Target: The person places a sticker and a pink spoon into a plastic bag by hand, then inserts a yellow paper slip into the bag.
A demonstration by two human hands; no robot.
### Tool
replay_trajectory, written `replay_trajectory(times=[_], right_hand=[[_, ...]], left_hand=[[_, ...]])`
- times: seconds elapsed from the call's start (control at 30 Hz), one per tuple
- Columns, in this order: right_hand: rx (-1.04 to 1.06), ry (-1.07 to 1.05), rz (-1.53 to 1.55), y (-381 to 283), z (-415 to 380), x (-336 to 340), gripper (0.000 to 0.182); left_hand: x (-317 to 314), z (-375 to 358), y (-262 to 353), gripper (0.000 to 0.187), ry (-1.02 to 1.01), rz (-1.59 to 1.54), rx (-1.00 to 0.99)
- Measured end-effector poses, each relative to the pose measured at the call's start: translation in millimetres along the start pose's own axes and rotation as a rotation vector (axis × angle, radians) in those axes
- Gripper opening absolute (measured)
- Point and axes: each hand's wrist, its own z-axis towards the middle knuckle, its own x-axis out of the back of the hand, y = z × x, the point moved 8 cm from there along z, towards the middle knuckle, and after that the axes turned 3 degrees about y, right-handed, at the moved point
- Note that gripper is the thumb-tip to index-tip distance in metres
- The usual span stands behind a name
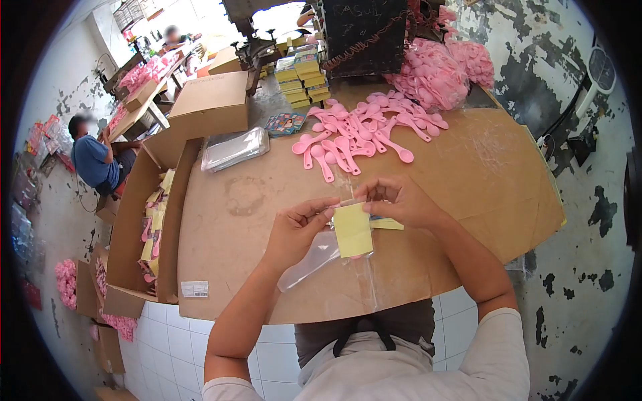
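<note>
A small clear plastic bag (pixel 353 256) with a yellow card (pixel 353 229) in it hangs between my two hands. My left hand (pixel 302 228) pinches the bag's upper left edge. At the upper right corner, the fingers of my right hand (pixel 400 200) are closed on it too. A bit of pink shows under the card's lower end; its shape is mostly hidden. Beneath my hands lie an empty clear bag (pixel 309 262) and, partly covered, some yellow-edged cards (pixel 386 223). Just beyond is a heap of pink measuring spoons (pixel 364 130).
A stack of clear bags (pixel 235 148) and a card pile (pixel 285 123) lie at the back left. An open carton (pixel 126 257) of packed pieces stands left of the cardboard-covered table (pixel 468 180). Bagged pink spoons (pixel 428 73) sit behind. A co-worker (pixel 97 157) sits at far left.
</note>
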Motion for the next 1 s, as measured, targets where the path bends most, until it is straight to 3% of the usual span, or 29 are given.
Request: replay_trajectory(times=[0.17, 0.27, 0.37, 0.47, 0.53, 0.6, 0.7, 0.73, 0.8, 0.87, 0.9, 1.0], right_hand=[[-0.070, -0.140, -0.062, 11.4, -2.0, -9.8, 0.033], [-0.025, -0.095, 0.013, 7.9, -0.3, -8.0, 0.032], [-0.030, -0.082, 0.081, -11.7, -0.2, -10.1, 0.033], [-0.030, 0.013, 0.013, -11.8, 1.3, 8.2, 0.035], [-0.042, 0.036, -0.410, -17.6, -0.6, 29.7, 0.038], [-0.014, 0.066, -0.686, -17.1, -7.6, 48.6, 0.041], [0.044, 0.097, -0.845, -3.7, -10.0, 59.2, 0.042], [0.031, 0.095, -0.876, -1.0, -11.2, 56.8, 0.041], [0.020, 0.088, -0.929, 5.6, -11.6, 54.1, 0.040], [0.027, 0.082, -0.979, 12.1, -10.1, 55.9, 0.038], [0.018, 0.078, -0.936, 11.8, -9.3, 57.0, 0.036], [-0.037, 0.081, -0.804, 13.6, -9.7, 63.5, 0.030]], left_hand=[[7.3, 2.0, 4.1, 0.035, 0.031, -0.077, -0.052], [-3.2, -4.3, 28.9, 0.033, 0.079, -0.187, -0.141], [-1.0, -3.4, 10.4, 0.028, -0.091, 0.035, -0.002], [27.3, -1.5, 17.2, 0.022, -0.025, 0.123, 0.050], [85.1, -1.8, 35.4, 0.028, 0.229, -0.016, -0.295], [134.9, -17.4, 74.1, 0.036, 0.616, -0.465, -0.546], [135.1, -17.2, 82.8, 0.042, 0.686, -0.460, -0.588], [125.6, -10.7, 68.6, 0.048, 0.590, -0.166, -0.541], [97.9, 13.4, 19.5, 0.038, 0.345, 0.243, -0.293], [38.8, 6.2, 17.8, 0.037, 0.049, 0.667, -0.177], [23.7, 1.4, 16.1, 0.036, 0.038, 0.858, -0.152], [14.7, -1.3, 1.2, 0.035, -0.014, 0.902, -0.146]])
